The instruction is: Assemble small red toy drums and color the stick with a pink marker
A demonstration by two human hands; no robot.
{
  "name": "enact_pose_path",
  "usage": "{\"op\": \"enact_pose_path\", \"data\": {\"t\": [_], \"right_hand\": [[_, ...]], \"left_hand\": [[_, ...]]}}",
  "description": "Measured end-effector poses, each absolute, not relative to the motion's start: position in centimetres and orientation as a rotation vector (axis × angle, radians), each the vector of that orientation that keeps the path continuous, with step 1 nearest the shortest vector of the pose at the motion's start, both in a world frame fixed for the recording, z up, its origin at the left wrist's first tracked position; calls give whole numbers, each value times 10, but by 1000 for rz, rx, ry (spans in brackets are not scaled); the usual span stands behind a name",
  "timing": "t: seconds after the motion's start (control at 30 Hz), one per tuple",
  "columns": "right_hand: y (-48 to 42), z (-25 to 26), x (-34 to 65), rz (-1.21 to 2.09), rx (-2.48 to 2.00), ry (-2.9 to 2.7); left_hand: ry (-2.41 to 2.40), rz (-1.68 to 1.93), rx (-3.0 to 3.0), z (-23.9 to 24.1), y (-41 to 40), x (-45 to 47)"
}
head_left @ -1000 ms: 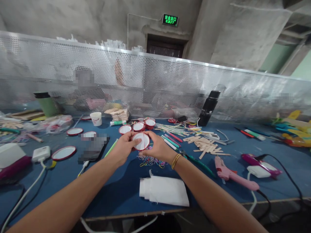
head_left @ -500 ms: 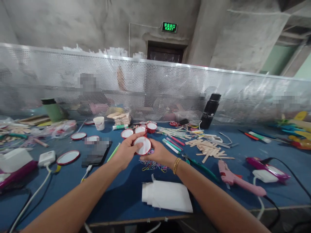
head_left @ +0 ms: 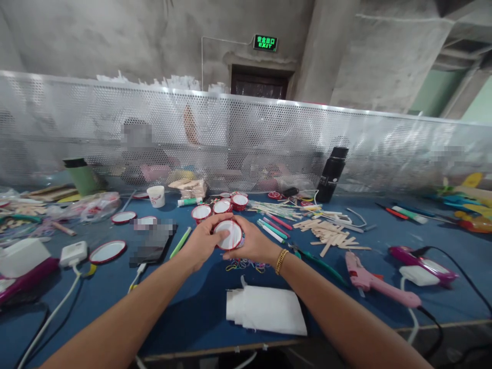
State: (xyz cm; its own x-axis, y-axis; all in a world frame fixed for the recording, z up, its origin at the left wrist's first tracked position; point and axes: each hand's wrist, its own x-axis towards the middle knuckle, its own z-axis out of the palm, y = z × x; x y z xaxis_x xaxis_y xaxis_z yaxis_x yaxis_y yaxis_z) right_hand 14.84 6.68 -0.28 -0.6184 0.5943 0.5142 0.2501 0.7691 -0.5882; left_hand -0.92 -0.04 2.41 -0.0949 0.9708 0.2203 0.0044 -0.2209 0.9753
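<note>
Both my hands hold one round jar lid [head_left: 231, 233], white inside with a red rim, and a thin reddish band seems to run across its face. My left hand [head_left: 205, 238] grips its left side, thumb lying over the white face. Around the right edge curl the fingers of my right hand [head_left: 255, 241], which has a gold bracelet at the wrist. Just below the lid lies a tangle of coloured rubber bands [head_left: 246, 265], partly hidden by my hands. Stacks of similar red-rimmed lids [head_left: 240, 201] stand right behind.
A folded white cloth [head_left: 267, 310] lies near the front edge. To the right are a pink glue gun [head_left: 363, 279], teal-handled pliers [head_left: 321, 266], wooden sticks [head_left: 330, 236] and a black bottle [head_left: 332, 174]. A phone [head_left: 154, 243] and a paper cup [head_left: 156, 196] are on the left.
The lid has shifted slightly right, turned a little in my hands. My right fingers now wrap closer around its edge.
</note>
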Motion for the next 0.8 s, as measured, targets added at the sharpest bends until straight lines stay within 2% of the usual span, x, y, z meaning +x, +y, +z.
{"op": "enact_pose_path", "data": {"t": [0.27, 0.8], "right_hand": [[60, 4, 149, 536, -645, -2300], [66, -3, 149, 619, -624, -2213]], "left_hand": [[1128, 1380, 1307, 22, -1, -9], [1141, 1451, 1271, 25, -1, -8]]}}
